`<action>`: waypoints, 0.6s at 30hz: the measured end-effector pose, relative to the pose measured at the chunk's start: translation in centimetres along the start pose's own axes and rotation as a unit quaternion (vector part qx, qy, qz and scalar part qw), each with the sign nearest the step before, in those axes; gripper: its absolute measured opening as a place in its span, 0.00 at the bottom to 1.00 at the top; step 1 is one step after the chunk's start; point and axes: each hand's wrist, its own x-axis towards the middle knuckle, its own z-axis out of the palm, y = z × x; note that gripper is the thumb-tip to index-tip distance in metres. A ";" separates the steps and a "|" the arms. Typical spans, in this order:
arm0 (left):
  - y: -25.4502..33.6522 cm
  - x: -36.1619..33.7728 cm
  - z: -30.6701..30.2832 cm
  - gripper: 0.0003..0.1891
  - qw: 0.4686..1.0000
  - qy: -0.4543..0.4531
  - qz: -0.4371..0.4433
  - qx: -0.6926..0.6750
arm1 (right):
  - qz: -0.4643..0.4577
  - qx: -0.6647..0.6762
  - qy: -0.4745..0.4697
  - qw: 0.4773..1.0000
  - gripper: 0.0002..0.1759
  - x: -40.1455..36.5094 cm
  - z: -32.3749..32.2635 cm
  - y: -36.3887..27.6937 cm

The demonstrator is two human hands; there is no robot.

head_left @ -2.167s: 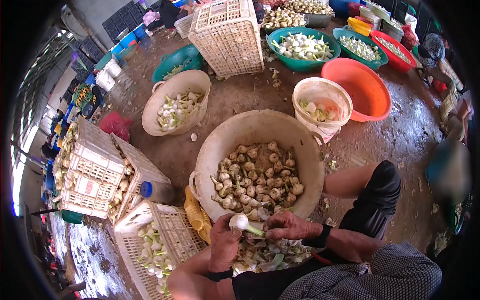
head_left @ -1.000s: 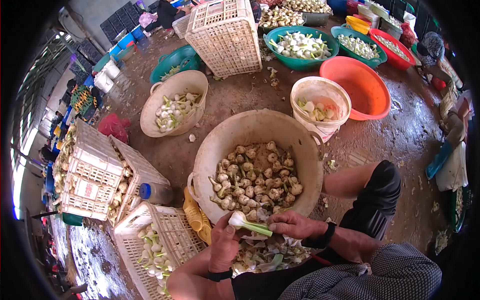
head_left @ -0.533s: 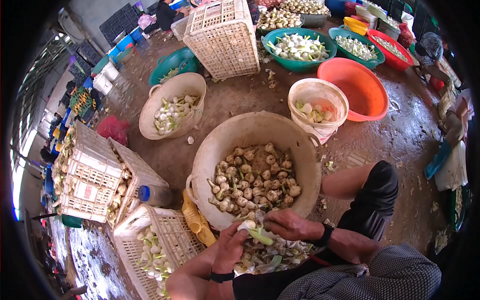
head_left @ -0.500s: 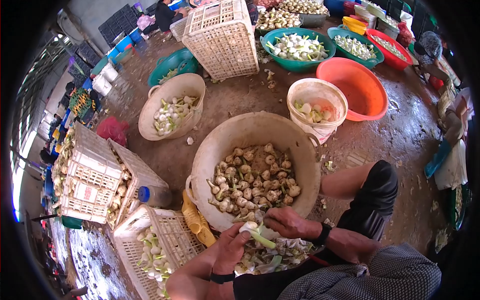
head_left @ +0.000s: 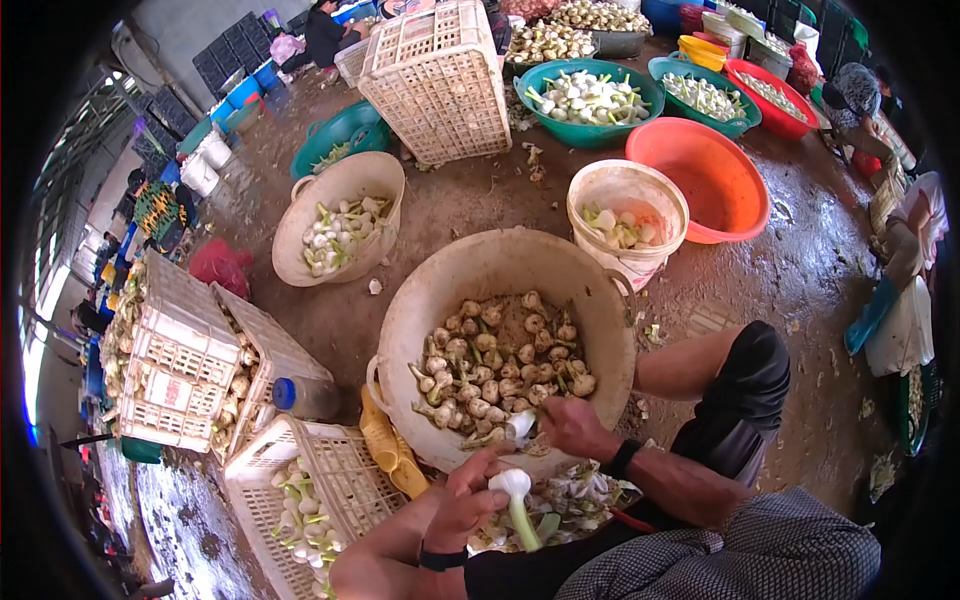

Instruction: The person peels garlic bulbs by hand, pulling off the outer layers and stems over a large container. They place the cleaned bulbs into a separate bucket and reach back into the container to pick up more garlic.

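Note:
My left hand is closed around a garlic bulb, which is white and clean, with its pale green stem pointing down. Just above and to the right, my right hand is closed, with a whitish piece of garlic skin at its fingertips. Both hands are over the near rim of a large beige tub. Inside the tub lie many brownish unpeeled garlic bulbs. Below my hands is a heap of garlic peelings, partly hidden by my arms and lap.
Left of me stand white plastic crates with garlic, a blue-capped jar and yellow sandals. Ahead are a beige basin, a white bucket, an orange basin and green basins. Another person is at right.
My hands have moved apart. The bulb in my left hand has turned so that its stem points down, and my right hand has drawn up with a whitish piece of skin.

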 end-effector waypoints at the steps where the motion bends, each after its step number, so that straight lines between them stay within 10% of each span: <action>1: 1.0 -0.5 0.2 0.29 0.999 -0.036 -0.004 0.005 | 0.001 0.001 0.002 1.000 0.13 0.0 -0.1 0.6; 7: 1.3 -0.1 -1.6 0.34 0.997 -0.060 0.036 -0.021 | -0.104 0.148 -0.402 0.898 0.18 -1.3 -0.9 -2.2; 11: 1.1 -0.3 -2.1 0.32 0.996 -0.030 0.086 -0.010 | -0.099 0.206 -0.353 0.907 0.19 -2.7 0.8 -2.4; 13: 0.6 -0.1 -2.5 0.30 0.995 -0.002 0.103 -0.009 | 0.176 0.407 -0.329 0.834 0.20 -2.1 -1.1 -4.1; 18: 0.0 0.4 -2.7 0.28 0.993 0.018 0.120 0.004 | 0.162 0.507 -0.398 0.748 0.21 -1.4 -4.1 -6.2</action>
